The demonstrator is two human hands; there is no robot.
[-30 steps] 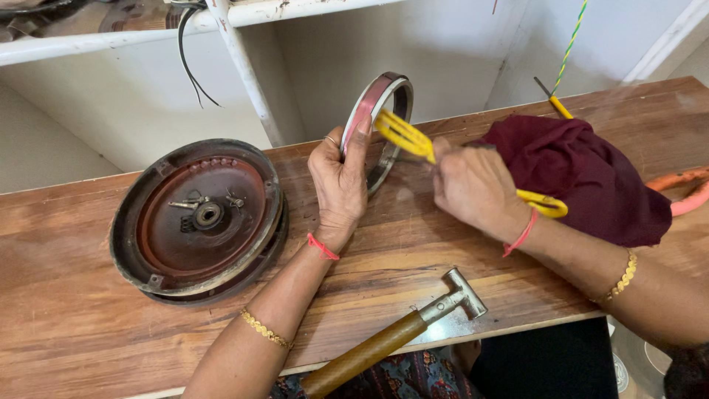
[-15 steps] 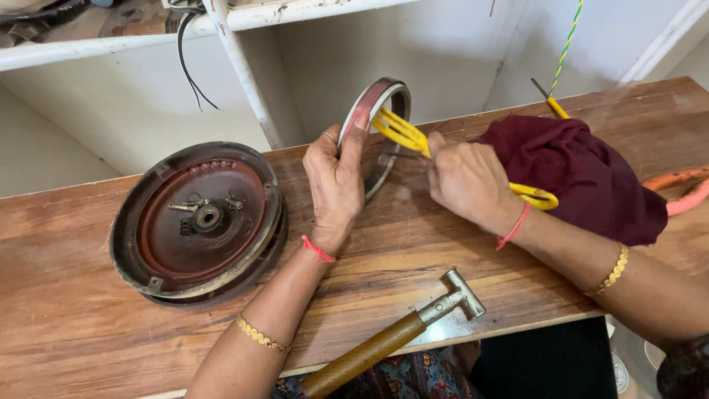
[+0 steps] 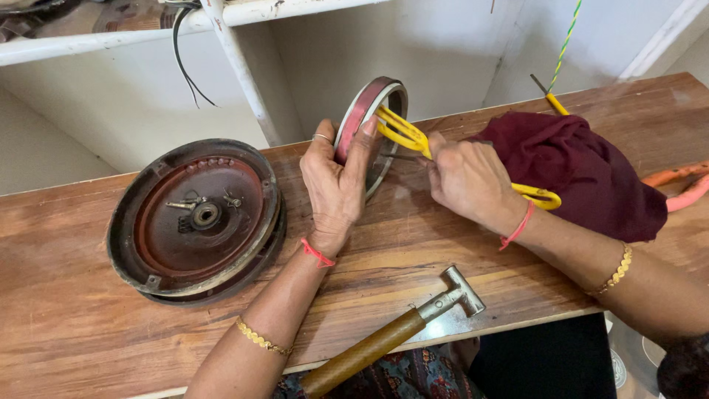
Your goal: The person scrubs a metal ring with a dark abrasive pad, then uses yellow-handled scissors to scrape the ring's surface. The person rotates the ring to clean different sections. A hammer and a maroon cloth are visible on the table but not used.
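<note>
Ring-shaped metal housing [image 3: 367,125], reddish outside and pale inside, stands on edge on the wooden desk [image 3: 88,325] near its far edge, roughly in the middle. The left hand [image 3: 336,185] grasps it, thumb over the rim and fingers wrapped around the left side, holding it upright. The right hand [image 3: 467,181] is clenched around yellow-handled scissors [image 3: 413,137], whose upper part lies across the open face of the ring; the blades point into the ring's hollow, and whether they touch the inner wall cannot be told. Nothing else can be made out inside the ring.

Left of the hands, a round, dish-like rusty-red metal cover [image 3: 196,218] lies flat with its open side up; in its hollow sit a small central hub and a few little metal fittings. A hammer [image 3: 391,336] with a wooden handle lies near the near edge of the desk, its metal head pointing right. A dark maroon cloth [image 3: 591,177] is bunched on the right, just behind the right wrist, with an orange hose [image 3: 683,185] beside it at the far right.
</note>
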